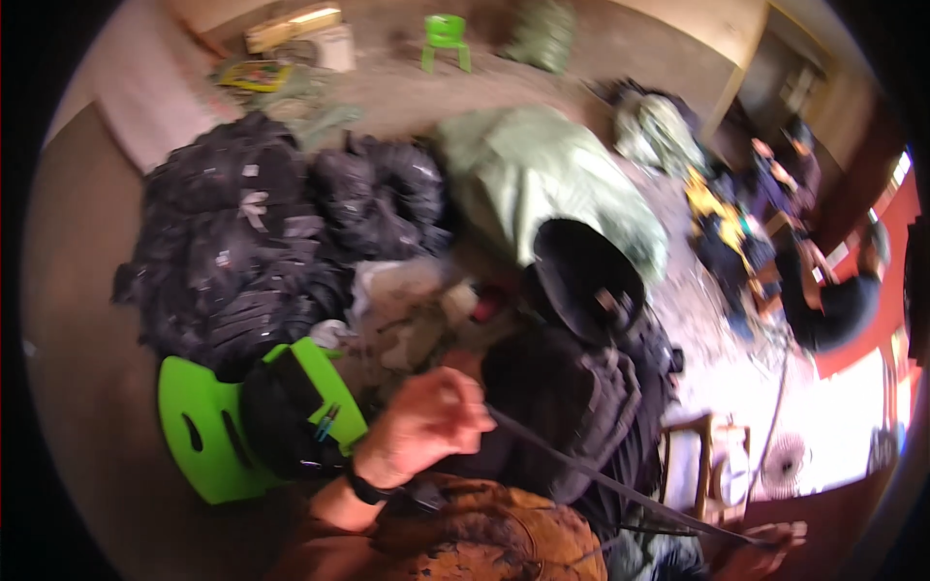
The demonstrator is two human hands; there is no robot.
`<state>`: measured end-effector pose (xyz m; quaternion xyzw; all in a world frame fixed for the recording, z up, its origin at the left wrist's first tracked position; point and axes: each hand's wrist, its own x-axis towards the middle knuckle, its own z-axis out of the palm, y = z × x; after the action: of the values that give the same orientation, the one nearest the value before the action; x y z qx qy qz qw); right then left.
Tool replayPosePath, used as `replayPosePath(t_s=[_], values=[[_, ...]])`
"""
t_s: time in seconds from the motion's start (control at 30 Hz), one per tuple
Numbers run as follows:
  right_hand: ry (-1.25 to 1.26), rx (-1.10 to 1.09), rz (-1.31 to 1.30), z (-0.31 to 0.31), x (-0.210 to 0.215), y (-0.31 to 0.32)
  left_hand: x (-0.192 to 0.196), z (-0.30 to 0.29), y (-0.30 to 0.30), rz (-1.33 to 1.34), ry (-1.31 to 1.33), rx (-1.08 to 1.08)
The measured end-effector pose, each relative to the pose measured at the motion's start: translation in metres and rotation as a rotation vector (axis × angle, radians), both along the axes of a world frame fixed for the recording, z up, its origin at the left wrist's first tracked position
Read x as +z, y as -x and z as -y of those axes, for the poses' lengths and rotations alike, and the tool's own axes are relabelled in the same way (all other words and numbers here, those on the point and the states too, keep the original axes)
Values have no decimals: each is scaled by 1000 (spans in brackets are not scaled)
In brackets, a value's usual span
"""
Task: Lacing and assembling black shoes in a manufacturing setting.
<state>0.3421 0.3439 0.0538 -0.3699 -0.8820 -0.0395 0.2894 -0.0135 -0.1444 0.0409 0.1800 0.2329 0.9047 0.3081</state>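
Observation:
My left hand (431, 418), with a dark band at the wrist, is closed on one end of a black strap (601, 476). The strap stretches taut across my front to my right hand (773, 548), low at the right edge. That hand is blurred, but its fingers appear closed on the strap. Just beyond the strap lies a black backpack (567, 392) with padded shoulder straps, close to my lap. A round black panel or lid (589, 276) stands up behind it. Motion smears much of this area.
To my left, a green plastic chair (208, 431) carries a black item and a small tool (327, 422). Black bags (232, 232) are heaped beyond, beside a pale green sack (523, 165). A fan (785, 463) stands at right; two people (833, 300) sit farther off.

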Motion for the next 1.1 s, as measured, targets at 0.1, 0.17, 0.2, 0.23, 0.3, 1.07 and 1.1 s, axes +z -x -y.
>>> replayPosePath(t_s=[0.1,0.17,0.2,0.23,0.3,1.07,1.1], values=[[1148,1221,-981,-26,82,-39,10,23,1,-57,26,80],[587,327,-662,58,103,28,9,0,11,-239,304,135],[506,222,-573,65,88,54,6,-10,6,-317,415,260],[410,104,-489,70,65,71,0,-23,10,-313,401,231],[702,296,-449,87,29,93,-10,-39,11,-274,525,156],[461,634,-131,224,-47,210,-43,-122,-35,-1136,1023,414],[391,653,-139,223,-50,211,-44,-122,-34,-1136,1021,410]])
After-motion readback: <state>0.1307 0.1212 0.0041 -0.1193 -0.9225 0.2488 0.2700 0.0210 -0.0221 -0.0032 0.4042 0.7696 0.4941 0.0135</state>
